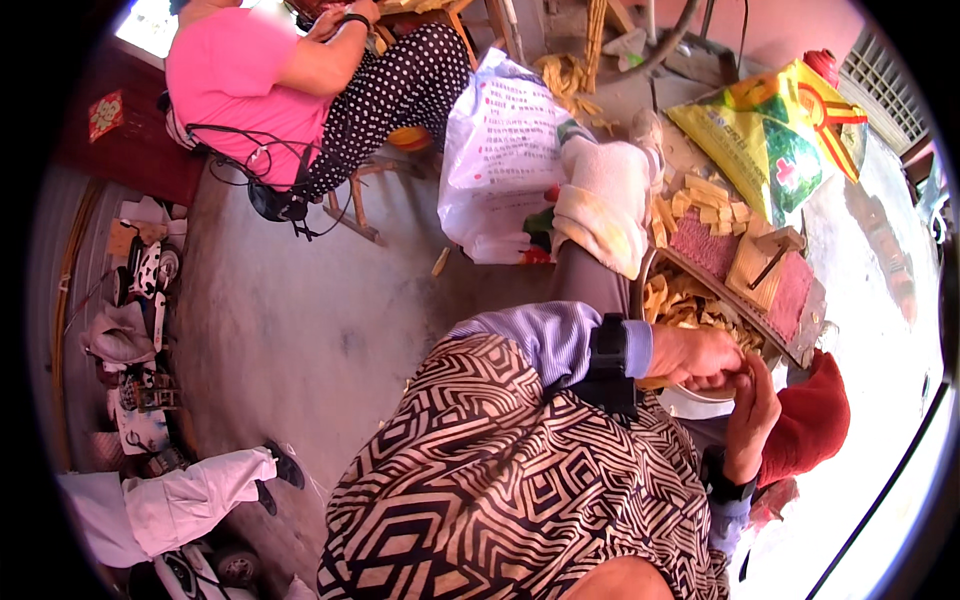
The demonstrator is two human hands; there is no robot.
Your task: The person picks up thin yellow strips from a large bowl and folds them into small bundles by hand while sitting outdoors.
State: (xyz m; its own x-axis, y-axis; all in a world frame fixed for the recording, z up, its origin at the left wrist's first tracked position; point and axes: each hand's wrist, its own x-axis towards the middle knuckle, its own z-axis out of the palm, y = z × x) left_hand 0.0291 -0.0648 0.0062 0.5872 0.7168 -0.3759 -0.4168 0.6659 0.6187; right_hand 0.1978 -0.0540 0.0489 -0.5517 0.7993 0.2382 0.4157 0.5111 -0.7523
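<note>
My left hand (700,356) and my right hand (757,412) meet at the fingertips over a round container (690,403). Both have their fingers closed in a pinch; whatever lies between them is hidden or too small to make out. Pale yellow, curled strips (700,312) fill the container just beyond my left hand. Past it lies a board with a reddish textured surface (795,300), holding a wooden block (752,270) with a dark metal rod on it. Short yellow pieces (715,205) are heaped at the board's far end.
A white printed bag (500,160) stands beside my leg, which has a pale cloth (605,200) over it. Farther right is a yellow-green bag (775,140). Red cloth (810,415) lies beside my right hand. A person in pink (235,90) sits at the far left.
</note>
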